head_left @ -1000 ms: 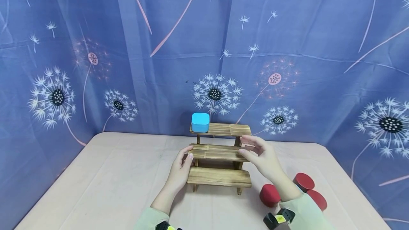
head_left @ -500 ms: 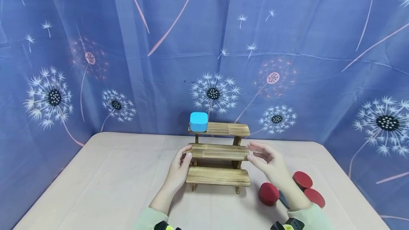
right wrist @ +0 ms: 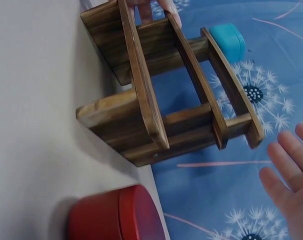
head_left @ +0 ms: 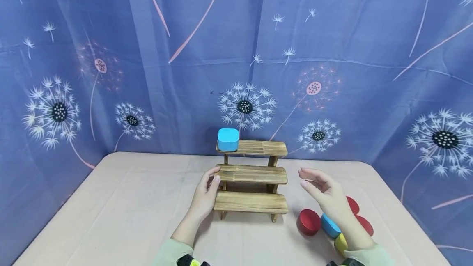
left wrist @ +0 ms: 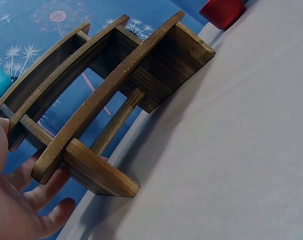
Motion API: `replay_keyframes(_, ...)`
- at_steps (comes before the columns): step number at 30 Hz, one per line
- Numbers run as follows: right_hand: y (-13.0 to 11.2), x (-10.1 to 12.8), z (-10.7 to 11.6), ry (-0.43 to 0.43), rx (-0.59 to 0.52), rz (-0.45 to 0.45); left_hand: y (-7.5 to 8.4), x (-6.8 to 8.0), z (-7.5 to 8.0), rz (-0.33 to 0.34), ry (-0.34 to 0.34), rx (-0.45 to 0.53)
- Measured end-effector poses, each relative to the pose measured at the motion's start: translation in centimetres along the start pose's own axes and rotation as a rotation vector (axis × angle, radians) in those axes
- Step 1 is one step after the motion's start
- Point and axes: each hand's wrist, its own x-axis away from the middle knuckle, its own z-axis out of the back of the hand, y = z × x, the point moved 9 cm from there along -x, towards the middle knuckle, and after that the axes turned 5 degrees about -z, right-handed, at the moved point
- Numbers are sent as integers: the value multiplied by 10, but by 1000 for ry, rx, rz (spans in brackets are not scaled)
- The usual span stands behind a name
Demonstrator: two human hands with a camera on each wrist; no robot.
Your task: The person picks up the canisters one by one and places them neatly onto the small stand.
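Note:
A three-step wooden display stand (head_left: 251, 202) stands on the table. My left hand (head_left: 204, 196) grips the left end of its middle step, thumb at the front edge. In the left wrist view, the fingers (left wrist: 49, 192) of that hand reach along the stand's side. A light-blue rounded box (head_left: 228, 140) sits on the left end of the top step. To the right of the stand, my right hand (head_left: 329, 194) hovers apart from it, fingers loosely bent, holding nothing. Below that hand, a red round box (head_left: 308, 222) lies on the table.
Partly behind the right forearm are a blue box (head_left: 330, 225), a yellow one (head_left: 340, 243) and two more red pieces (head_left: 365, 225). A blue dandelion-patterned cloth (head_left: 177, 106) hangs behind the pale table (head_left: 140, 208).
My right hand has let go of the stand's right side and moved away to the right. The left hand keeps its grip. More of the blue and yellow boxes shows.

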Motion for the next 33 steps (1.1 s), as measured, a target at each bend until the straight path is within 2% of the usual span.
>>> replay_keyframes(6, 3, 5, 11, 24, 13, 1, 0, 0, 0, -1, -1, -1)
replay_keyframes(18, 14, 19, 25, 6, 50, -18, 0, 0, 1, 7, -5, -10)
replay_keyframes(24, 23, 26, 34, -10, 140, -49, 0, 1, 1, 1, -3, 0)
replay_keyframes(33, 30, 39, 46, -33, 258, -13, 1, 0, 1, 3, 0, -11)
